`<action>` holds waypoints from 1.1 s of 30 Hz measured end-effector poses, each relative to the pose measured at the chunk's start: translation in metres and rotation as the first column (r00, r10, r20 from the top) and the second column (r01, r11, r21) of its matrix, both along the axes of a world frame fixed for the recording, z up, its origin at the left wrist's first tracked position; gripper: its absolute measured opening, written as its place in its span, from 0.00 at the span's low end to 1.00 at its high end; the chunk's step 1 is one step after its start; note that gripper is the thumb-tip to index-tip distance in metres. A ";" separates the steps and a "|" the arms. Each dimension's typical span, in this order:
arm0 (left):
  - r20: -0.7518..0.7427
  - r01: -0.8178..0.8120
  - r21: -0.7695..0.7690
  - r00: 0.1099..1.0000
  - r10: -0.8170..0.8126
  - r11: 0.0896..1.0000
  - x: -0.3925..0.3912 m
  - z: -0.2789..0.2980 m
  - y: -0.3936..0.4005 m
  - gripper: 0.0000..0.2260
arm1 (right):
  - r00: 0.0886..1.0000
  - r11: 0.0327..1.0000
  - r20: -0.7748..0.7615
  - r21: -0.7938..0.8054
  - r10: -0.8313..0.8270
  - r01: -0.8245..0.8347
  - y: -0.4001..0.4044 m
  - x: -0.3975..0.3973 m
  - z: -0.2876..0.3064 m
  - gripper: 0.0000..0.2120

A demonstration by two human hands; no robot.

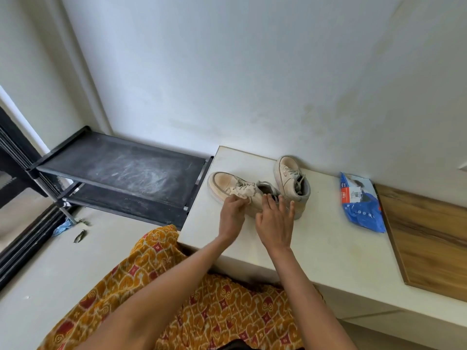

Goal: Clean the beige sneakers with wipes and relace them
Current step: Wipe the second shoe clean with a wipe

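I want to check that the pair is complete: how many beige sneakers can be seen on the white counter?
2. The near sneaker lies under both hands, toe pointing left. The far sneaker stands just behind it by the wall, left of the blue wipes packet.

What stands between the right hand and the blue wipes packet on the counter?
Nothing visible does. The right hand rests on the near sneaker, and the wipes packet lies to its right on the counter. Bare counter lies between them; the second sneaker stands further back, towards the wall.
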State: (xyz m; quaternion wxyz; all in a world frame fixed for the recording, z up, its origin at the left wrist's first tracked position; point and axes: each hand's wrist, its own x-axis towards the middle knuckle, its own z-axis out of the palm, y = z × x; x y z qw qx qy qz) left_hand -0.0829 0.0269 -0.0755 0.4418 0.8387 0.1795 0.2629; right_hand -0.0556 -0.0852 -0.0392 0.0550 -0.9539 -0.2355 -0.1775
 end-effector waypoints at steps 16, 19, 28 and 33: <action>-0.222 0.134 0.573 0.975 -0.004 0.809 0.028 0.008 0.061 0.09 | 0.999 1.000 -0.045 0.001 0.003 -0.003 -0.001 0.002 -0.004 0.23; -0.259 0.164 0.552 0.966 -0.019 0.818 0.027 0.013 0.061 0.12 | 0.997 1.000 -0.072 -0.010 -0.001 0.000 -0.001 0.001 -0.003 0.23; -0.070 -0.026 0.000 0.997 0.026 1.000 0.024 0.025 0.081 0.09 | 0.999 1.000 -0.039 -0.011 -0.014 0.014 -0.001 0.000 -0.002 0.23; -0.299 -0.133 0.096 0.941 0.156 0.986 0.053 0.032 0.110 0.09 | 1.000 1.000 -0.009 0.002 0.007 -0.007 -0.001 0.001 -0.003 0.22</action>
